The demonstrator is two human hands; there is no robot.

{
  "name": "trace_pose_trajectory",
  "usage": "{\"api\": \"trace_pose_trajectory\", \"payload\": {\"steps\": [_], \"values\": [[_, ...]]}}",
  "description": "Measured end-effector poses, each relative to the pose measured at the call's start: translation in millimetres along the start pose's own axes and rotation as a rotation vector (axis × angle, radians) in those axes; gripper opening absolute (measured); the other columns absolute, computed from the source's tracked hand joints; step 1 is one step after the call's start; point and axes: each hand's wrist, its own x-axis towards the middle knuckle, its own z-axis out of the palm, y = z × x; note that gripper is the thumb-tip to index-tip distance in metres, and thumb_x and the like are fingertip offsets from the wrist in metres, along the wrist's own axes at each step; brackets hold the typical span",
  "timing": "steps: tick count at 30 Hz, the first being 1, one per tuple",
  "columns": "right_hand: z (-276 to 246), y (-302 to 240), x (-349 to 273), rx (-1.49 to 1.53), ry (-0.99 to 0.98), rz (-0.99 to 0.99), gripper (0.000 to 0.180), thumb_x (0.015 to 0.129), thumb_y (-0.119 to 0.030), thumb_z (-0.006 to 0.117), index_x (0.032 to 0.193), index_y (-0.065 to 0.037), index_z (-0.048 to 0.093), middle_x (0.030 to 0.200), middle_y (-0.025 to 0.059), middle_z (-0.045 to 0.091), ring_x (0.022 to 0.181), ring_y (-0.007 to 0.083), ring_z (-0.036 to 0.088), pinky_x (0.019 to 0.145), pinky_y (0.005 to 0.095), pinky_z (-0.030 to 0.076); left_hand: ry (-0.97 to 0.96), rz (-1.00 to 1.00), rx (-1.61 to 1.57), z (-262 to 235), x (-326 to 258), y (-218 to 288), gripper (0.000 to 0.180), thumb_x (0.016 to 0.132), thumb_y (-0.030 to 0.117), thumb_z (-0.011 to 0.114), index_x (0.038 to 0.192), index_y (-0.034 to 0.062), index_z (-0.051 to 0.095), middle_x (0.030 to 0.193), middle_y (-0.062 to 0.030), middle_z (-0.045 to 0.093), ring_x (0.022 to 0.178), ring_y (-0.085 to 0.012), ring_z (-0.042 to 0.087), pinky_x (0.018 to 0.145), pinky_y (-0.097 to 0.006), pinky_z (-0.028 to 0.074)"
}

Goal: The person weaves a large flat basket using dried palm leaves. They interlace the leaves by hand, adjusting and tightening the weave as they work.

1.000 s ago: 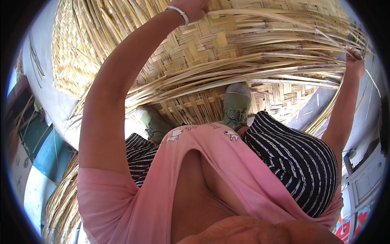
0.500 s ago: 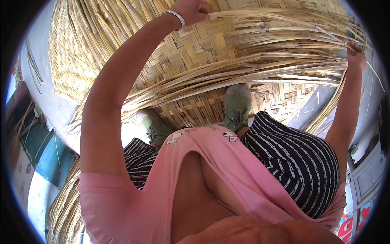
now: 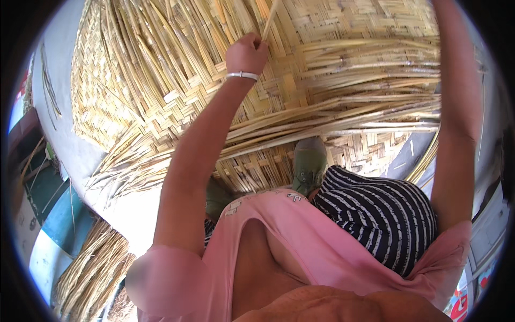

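Bamboo strip (image 3: pixel 270 19) pinched in clenched left hand (image 3: pixel 245 53) (bangled wrist), above woven mat (image 3: pixel 161 102).

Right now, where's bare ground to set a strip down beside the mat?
A pale bare patch lies left of the mat, between its frayed edge and the loose bundle. The mat ahead is crowded with loose strips; the left hand grips one.

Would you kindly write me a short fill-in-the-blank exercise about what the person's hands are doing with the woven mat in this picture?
1. The left hand is closed around a thin ____ strip.
2. The woven mat lies beneath a green ____.
3. A white ____ circles the left wrist.
4. The right arm leaves the frame at its ____ edge.

Missing words: bamboo; shoe; bangle; top
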Motion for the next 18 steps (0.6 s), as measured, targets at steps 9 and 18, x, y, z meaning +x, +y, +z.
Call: {"api": "trace_pose_trajectory", "payload": {"steps": [9, 18], "values": [[234.6, 41.2, -21.1, -0.134, -0.243, -0.111, 0.026, 0.094, -0.025, 0.071, 0.112, -0.008, 0.066, 0.097, 0.0145, 0.073, 0.081, 0.0244, 0.070, 0.075, 0.0409, 0.056, 0.278, -0.287, -0.352, 6.4, -12.0, -8.8, 0.024, 0.083, 0.022, 0.078, 0.094, 0.0008, 0.075, 0.079, -0.0092, 0.075, 0.071, -0.0174, 0.072, 0.070, -0.033, 0.057], [229.1, 5.3, -20.3, -0.345, -0.413, 0.024, 0.034, 0.091, -0.020, 0.072, 0.123, -0.010, 0.066, 0.098, 0.0104, 0.072, 0.092, 0.0254, 0.071, 0.079, 0.0410, 0.057, 0.223, -0.243, -0.322, 1.7, -14.8, -15.1, 0.023, 0.083, 0.024, 0.077, 0.090, 0.0032, 0.073, 0.078, -0.0115, 0.075, 0.072, -0.0246, 0.073, 0.071, -0.037, 0.058]]}}
